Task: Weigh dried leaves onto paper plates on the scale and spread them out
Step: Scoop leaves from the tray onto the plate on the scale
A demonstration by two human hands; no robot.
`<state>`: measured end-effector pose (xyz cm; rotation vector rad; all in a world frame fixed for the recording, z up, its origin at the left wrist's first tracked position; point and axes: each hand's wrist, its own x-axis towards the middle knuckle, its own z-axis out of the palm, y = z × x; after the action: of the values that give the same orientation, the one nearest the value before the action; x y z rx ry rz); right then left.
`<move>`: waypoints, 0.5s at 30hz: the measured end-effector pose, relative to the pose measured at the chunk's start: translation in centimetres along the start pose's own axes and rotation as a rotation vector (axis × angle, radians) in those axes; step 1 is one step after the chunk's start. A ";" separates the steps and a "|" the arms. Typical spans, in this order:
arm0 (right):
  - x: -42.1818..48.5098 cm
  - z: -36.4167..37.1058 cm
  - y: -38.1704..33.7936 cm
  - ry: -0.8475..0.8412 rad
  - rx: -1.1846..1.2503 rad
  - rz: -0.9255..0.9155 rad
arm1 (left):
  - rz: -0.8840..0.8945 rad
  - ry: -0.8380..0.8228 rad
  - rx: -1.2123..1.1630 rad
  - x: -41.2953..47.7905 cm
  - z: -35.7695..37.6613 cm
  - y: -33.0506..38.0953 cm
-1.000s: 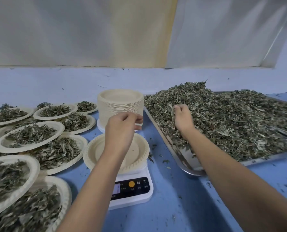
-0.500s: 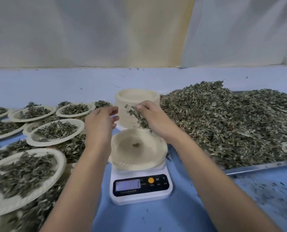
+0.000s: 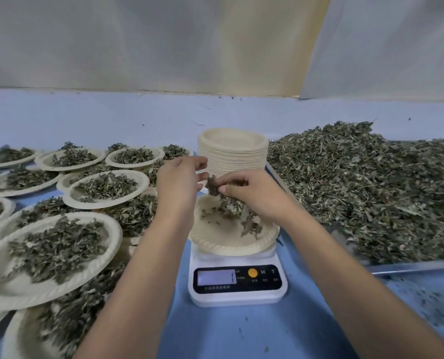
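Our right hand (image 3: 254, 195) grips a clump of leaves (image 3: 228, 206) just over the plate (image 3: 215, 244) on the scale (image 3: 237, 297), left hand (image 3: 179, 182) loose-fingered and empty beside it, so we should sprinkle slowly and watch the display (image 3: 215, 277).

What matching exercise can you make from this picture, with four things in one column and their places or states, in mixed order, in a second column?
Things:
1. scale
2. stack of empty plates
3. leaf pile
4. right hand

Places or states:
a. grips a clump of leaves over a paper plate
b. stands behind the scale
c. lies on the metal tray
d. carries the paper plate

Pairs: 1-d, 2-b, 3-c, 4-a
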<state>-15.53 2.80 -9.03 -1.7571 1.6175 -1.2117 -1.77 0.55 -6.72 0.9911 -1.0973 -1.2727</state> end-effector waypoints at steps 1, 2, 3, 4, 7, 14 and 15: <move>-0.1 -0.1 0.0 0.020 0.008 -0.007 | -0.003 0.000 0.001 0.1 0.0 0.0; -0.1 -0.1 0.0 0.041 0.005 -0.010 | -0.003 0.000 0.001 0.1 -0.1 0.0; -0.2 -0.2 -0.1 0.061 -0.006 -0.013 | -0.002 -0.001 -0.001 0.1 -0.1 0.1; -0.2 -0.2 -0.1 0.081 -0.019 -0.015 | -0.001 -0.002 -0.003 0.2 -0.1 0.1; -0.1 -0.1 -0.2 0.119 -0.014 -0.013 | -0.004 -0.008 -0.009 0.0 0.0 0.2; 0.4 -0.2 -0.6 0.181 0.244 0.047 | 0.005 -0.019 0.016 -0.1 0.0 0.1; 0.4 -0.3 -0.7 0.205 0.293 0.048 | 0.003 -0.019 0.017 0.0 0.0 0.0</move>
<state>-15.43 2.63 -8.21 -1.4442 1.4897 -1.5597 -1.73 0.59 -6.70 0.9915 -1.1252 -1.2748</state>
